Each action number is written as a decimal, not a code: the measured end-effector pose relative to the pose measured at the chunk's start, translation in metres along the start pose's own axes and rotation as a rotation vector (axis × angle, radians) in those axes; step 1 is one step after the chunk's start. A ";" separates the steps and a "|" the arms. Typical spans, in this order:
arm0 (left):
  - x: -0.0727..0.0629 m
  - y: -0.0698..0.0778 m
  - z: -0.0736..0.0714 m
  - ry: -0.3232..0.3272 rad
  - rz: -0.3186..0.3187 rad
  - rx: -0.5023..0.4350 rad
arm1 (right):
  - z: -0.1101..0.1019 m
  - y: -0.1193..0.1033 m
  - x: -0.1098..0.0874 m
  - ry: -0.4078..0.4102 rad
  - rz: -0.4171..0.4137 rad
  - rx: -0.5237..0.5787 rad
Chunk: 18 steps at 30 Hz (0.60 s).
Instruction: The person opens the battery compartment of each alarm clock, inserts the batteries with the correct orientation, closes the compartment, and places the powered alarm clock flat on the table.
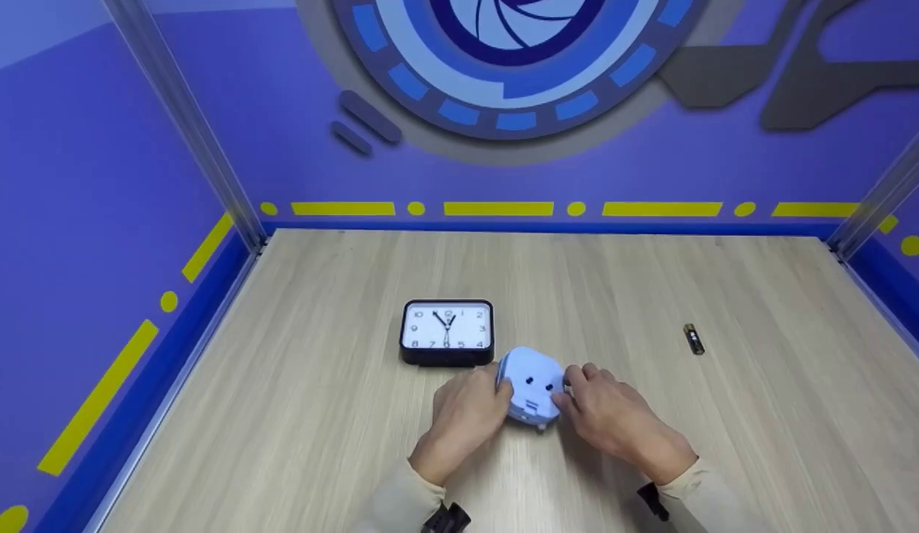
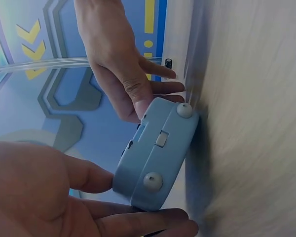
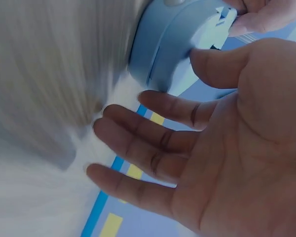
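A light-blue clock (image 1: 532,381) is held tilted over the table, its back with two small black knobs turned up and its dial hidden. Two round feet and a pale latch on its side show in the left wrist view. My left hand (image 1: 470,403) pinches its left edge, thumb on the back and fingers underneath. On the other side, my right hand (image 1: 611,411) touches the clock's edge with the thumb (image 3: 217,66); its other fingers stretch out loosely beside it. A black-framed clock (image 1: 448,332) with a white dial stands just behind the left hand.
A small dark battery (image 1: 694,339) lies on the wooden table (image 1: 318,385) to the right. Blue-purple printed panels (image 1: 229,133) wall the table at the back and sides, with metal posts (image 1: 185,118) at the corners.
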<state>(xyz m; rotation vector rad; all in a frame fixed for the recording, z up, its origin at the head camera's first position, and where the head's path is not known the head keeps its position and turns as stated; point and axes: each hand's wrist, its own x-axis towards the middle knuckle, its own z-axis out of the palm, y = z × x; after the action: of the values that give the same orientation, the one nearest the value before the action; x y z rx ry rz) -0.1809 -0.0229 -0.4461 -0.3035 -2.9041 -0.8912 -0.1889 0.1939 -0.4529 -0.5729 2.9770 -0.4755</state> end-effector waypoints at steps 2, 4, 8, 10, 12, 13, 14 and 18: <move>0.000 -0.001 0.002 -0.001 -0.004 0.029 | 0.000 -0.001 0.000 -0.003 0.008 -0.039; -0.001 -0.001 0.003 -0.011 -0.004 0.049 | 0.001 -0.002 0.000 0.002 0.014 -0.066; -0.001 -0.001 0.006 -0.026 0.009 0.088 | 0.001 -0.004 -0.002 0.023 0.013 -0.107; -0.001 -0.001 0.007 -0.026 0.018 0.105 | 0.002 -0.004 -0.002 0.034 0.009 -0.121; -0.001 -0.001 0.009 -0.019 0.030 0.127 | 0.002 -0.004 -0.002 0.038 0.006 -0.136; -0.001 -0.001 0.009 -0.019 0.034 0.134 | 0.002 -0.004 -0.002 0.037 0.007 -0.140; -0.001 -0.001 0.010 -0.018 0.038 0.142 | 0.002 -0.004 -0.002 0.033 0.010 -0.142; -0.001 -0.002 0.010 -0.022 0.049 0.166 | 0.000 -0.004 -0.001 0.012 0.018 -0.136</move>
<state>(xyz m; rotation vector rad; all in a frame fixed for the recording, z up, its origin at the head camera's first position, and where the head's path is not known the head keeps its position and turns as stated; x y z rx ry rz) -0.1805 -0.0191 -0.4551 -0.3702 -2.9524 -0.6389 -0.1861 0.1910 -0.4520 -0.5553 3.0406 -0.2783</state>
